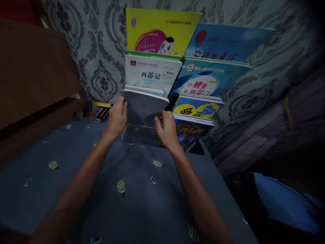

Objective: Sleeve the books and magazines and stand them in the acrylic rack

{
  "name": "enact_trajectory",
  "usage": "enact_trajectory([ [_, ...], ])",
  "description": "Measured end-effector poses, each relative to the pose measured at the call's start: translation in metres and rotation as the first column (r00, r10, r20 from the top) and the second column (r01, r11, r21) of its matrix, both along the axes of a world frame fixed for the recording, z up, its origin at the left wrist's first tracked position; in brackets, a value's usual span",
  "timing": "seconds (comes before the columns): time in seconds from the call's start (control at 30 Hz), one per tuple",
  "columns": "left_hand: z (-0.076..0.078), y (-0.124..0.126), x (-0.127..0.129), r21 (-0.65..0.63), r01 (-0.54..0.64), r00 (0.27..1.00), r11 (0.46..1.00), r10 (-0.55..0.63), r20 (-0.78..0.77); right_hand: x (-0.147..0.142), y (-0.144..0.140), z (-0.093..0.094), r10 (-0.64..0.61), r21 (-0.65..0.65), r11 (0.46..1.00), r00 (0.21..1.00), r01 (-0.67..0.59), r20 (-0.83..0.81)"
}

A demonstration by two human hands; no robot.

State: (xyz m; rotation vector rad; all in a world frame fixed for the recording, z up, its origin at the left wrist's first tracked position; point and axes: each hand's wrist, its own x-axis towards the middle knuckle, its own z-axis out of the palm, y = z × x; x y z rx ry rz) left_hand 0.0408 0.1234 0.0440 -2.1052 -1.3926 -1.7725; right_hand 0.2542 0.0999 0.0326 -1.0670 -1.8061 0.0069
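Note:
A dark grey book (144, 106) stands upright between my hands at the front of the left column of books. My left hand (118, 115) grips its left edge, and my right hand (166, 128) has thumb and fingers closed on its lower right edge. Right behind it rises a white book (149, 73) with Chinese lettering, then a yellow-green book (162, 28) with a cartoon face. In the right column, close to my right hand, are a dark blue book (190, 130) and a blue-and-yellow book (195, 108). The dark grey book's lower edge is dim.
Two taller blue books, a teal one (213, 76) and a darker one (225, 40), stand at the back right. A small stack (101, 110) lies left, by a brown wooden panel (38, 67). Patterned wallpaper (104, 78) backs the dark blue tablecloth (137, 210).

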Motion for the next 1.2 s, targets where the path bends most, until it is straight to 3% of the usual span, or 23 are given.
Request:
enact_trajectory([
  [0.27, -0.014, 0.014, -0.004, 0.015, -0.018, 0.999, 1.000, 0.018, -0.028, -0.006, 0.005, -0.012, -0.016, -0.030, 0.999, 1.000, 0.016, 0.005],
  [0.7, -0.014, 0.007, 0.000, -0.031, -0.162, 0.987, 0.986, 0.162, -0.002, -0.010, 0.003, -0.012, -0.078, -0.024, 0.997, 0.997, 0.078, -0.007],
  [0.97, -0.011, 0.000, 0.003, -0.078, -0.234, 0.966, 0.969, 0.223, -0.129, -0.010, 0.004, -0.011, -0.075, -0.011, 0.997, 0.997, 0.075, -0.015],
  [1.2, -0.012, 0.001, 0.003, -0.073, -0.217, 0.968, 0.973, 0.205, -0.144, -0.012, 0.003, -0.011, -0.091, -0.036, 0.995, 0.996, 0.091, -0.011],
])
